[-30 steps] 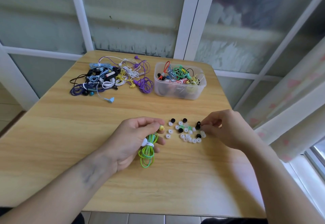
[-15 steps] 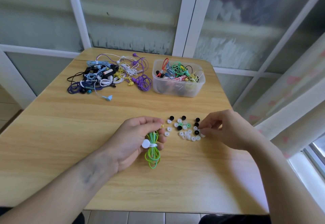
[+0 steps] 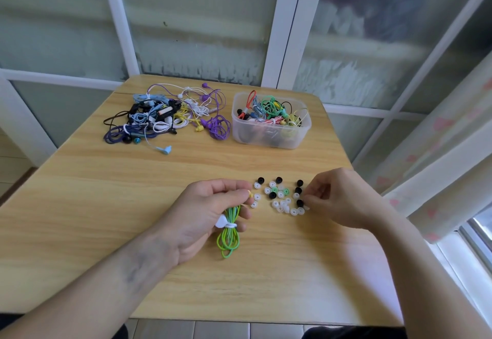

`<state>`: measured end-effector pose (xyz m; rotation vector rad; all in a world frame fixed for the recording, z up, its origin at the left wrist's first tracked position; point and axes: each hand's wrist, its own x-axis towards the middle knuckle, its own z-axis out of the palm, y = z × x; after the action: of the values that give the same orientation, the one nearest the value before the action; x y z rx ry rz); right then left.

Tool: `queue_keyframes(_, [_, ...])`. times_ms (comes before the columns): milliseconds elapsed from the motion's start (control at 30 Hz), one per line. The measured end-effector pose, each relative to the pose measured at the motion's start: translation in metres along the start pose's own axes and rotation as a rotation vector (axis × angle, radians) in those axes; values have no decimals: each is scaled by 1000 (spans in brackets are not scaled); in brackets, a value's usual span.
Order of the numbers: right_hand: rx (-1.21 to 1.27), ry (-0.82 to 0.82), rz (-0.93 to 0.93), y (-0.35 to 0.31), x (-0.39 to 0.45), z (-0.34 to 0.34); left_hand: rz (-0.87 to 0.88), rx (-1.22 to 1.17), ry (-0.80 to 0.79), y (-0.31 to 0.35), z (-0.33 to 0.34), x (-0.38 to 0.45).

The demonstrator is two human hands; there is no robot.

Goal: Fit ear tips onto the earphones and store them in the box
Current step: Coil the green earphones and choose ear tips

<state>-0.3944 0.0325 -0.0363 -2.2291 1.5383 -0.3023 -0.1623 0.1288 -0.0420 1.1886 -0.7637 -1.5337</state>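
Desk [image 3: 93,205] space at the far edge is taken by a clear plastic box [image 3: 271,136] holding earphones, with a tangled earphone pile [image 3: 165,117] to its left. A coiled green earphone [image 3: 228,234] is gripped in the curled left hand [image 3: 210,213], nearer the front. Loose ear tips [image 3: 279,196] are scattered between the hands, and one at their right edge is pinched by the right hand [image 3: 343,197] fingertips.

— Where does the view sit?
— On the person's head, looking forward and down across the wooden table [image 3: 106,205], near enough that both forearms fill the bottom edge.
— And beyond?
— The window frame [image 3: 285,32] stands behind the far edge. One wide-angle view only.
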Motion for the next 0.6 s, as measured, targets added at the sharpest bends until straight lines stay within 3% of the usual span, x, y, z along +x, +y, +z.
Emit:
queue_keyframes(133, [75,60,-11,0,-3,-5,46,-10,-13,0,1,-2])
queue_keyframes(233, [285,141,-97,-9,-9,-9,77,-39,-24,0,2,-3])
queue_keyframes(400, [818,-55,-257,-52,-24,13,161,-61,-50,-2,7,-7])
queue_keyframes(600, [1010,-27,-280,-62,-25,23,258,-41,14,-3,5,-8])
